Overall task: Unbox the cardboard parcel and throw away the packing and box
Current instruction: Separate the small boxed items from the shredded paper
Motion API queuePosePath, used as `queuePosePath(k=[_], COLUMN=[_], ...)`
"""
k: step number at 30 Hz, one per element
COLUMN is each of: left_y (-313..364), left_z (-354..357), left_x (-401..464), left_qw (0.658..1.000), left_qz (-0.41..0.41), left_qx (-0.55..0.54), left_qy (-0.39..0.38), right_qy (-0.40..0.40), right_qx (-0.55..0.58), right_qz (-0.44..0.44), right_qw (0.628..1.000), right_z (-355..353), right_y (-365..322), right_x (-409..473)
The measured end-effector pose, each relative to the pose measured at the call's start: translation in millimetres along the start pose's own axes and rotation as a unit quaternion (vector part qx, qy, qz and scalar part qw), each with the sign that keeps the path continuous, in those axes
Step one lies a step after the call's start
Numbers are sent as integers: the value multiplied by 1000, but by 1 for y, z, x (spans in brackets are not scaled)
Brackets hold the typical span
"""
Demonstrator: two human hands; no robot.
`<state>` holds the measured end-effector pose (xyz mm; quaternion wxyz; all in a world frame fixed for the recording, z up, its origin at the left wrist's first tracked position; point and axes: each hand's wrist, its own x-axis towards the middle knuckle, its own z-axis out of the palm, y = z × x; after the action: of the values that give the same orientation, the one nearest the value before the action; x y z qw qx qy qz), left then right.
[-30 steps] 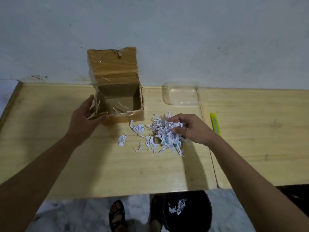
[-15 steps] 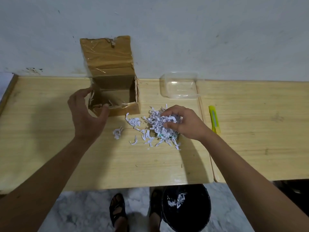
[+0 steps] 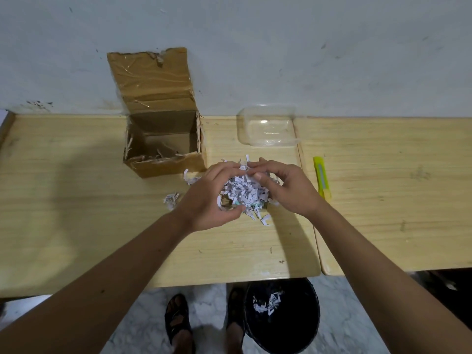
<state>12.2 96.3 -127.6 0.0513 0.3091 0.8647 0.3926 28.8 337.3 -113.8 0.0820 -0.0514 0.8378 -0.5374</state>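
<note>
An open brown cardboard box (image 3: 166, 159) stands on the wooden table (image 3: 76, 226), its taped lid leaning back against the wall. Right of it lies a heap of white shredded paper (image 3: 244, 189). My left hand (image 3: 209, 198) cups the heap from the left and my right hand (image 3: 286, 187) cups it from the right, fingers curled around the shreds. A few loose shreds (image 3: 171, 200) lie left of my left hand. Below the table edge a black bin (image 3: 281, 325) holds some shreds.
A clear plastic container (image 3: 268, 129) sits near the wall, right of the box. A yellow utility knife (image 3: 322, 180) lies just right of my right hand, on a second table (image 3: 396, 200) butted against the first. My sandalled feet (image 3: 178, 320) stand by the bin.
My left hand left the box and came right to the shredded paper. Both hands now gather the heap, which is bunched tighter than before.
</note>
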Motion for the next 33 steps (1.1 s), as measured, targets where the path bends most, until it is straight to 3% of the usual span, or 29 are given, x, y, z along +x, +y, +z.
queuePosePath(k=[4,9,15,21,33], left_y=[0,-11,-26,-42,-57], left_z=[12,24,32,23,18], left_x=[3,10,17,25,33], left_qw=[999,994,996,997,972], left_qz=[-18,-67,-77,-75,-197], left_qx=[4,15,-30,-21,-124], left_qy=[-37,-87,-39,10,19], right_qy=[41,-35,-34,12,-35], right_qx=[-53,-111,-138,-110,-14], right_qz=[-22,-11,-24,20,90], right_qw=[998,993,990,994,995], right_z=[-3,-3,10,9,10], right_y=[3,21,34,38,35], right_x=[-14,-22,-4,12,44])
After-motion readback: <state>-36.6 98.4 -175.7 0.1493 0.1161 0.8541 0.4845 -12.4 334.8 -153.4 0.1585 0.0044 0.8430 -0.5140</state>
